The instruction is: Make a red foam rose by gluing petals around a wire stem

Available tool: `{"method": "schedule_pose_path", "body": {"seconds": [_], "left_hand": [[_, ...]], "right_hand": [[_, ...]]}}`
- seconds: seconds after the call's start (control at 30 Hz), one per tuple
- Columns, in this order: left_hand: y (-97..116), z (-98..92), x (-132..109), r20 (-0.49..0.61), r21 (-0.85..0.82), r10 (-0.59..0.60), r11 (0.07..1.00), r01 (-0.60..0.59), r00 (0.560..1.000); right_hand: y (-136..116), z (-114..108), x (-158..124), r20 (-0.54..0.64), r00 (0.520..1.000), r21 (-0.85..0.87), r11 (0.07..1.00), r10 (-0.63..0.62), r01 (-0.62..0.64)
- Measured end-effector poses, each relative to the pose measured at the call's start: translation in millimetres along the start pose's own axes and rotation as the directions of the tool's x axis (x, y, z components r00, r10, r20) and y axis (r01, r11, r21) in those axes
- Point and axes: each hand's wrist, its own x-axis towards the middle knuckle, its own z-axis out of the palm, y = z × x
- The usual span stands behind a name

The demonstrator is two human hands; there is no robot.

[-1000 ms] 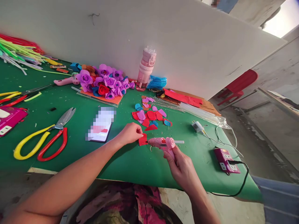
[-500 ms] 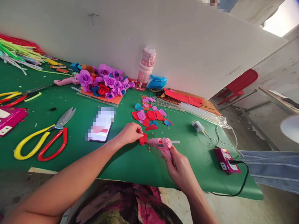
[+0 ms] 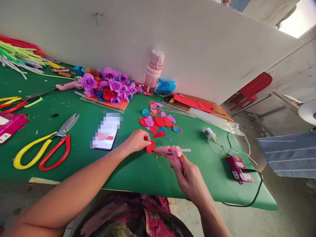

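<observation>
My left hand [image 3: 137, 140] is closed in a pinch on a small red foam petal [image 3: 150, 147] held just above the green table [image 3: 148, 171]. My right hand [image 3: 190, 177] grips the handle of a pink hot glue gun [image 3: 169, 151], whose nozzle touches the petal's right edge. A clear glue stick pokes out of the gun's back. Just beyond the hands lies a pile of cut petals [image 3: 159, 121] in red, pink, purple and blue.
Large yellow-and-red scissors [image 3: 43, 149] and a phone [image 3: 106, 133] lie to the left. Finished foam roses [image 3: 108, 87], a pink bottle [image 3: 154, 72], floral wires [image 3: 209, 118], a charger [image 3: 209, 133] and a magenta power strip [image 3: 239, 169] sit around. A person in striped cloth [image 3: 288, 153] stands at the right.
My hands have stayed almost still, the glue gun edging slightly left against the petal. At the right, a person in striped cloth has come into view and moved upward.
</observation>
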Motion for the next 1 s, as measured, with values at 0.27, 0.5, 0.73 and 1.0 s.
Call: {"method": "schedule_pose_path", "body": {"seconds": [0.27,0.5,0.73,1.0], "left_hand": [[-0.4,0.8,0.2,0.003,-0.013,-0.010,1.000,0.010,1.000],[-0.9,0.9,0.5,-0.001,-0.009,-0.004,1.000,0.004,1.000],[-1.9,1.0,0.7,0.001,-0.006,0.002,1.000,-0.002,1.000],[-1.1,0.3,0.1,0.002,-0.004,-0.003,1.000,0.003,1.000]], "right_hand": [[2.7,2.7,2.7,0.011,1.000,-0.013,1.000,0.023,-0.022],[11.1,-2.9,0.9,-0.029,0.998,-0.016,0.998,0.059,-0.059],[5.5,-2.9,1.2,-0.005,0.999,0.023,0.999,0.035,-0.035],[7.9,3.3,3.3,0.022,0.999,0.029,0.999,0.043,-0.044]]}}
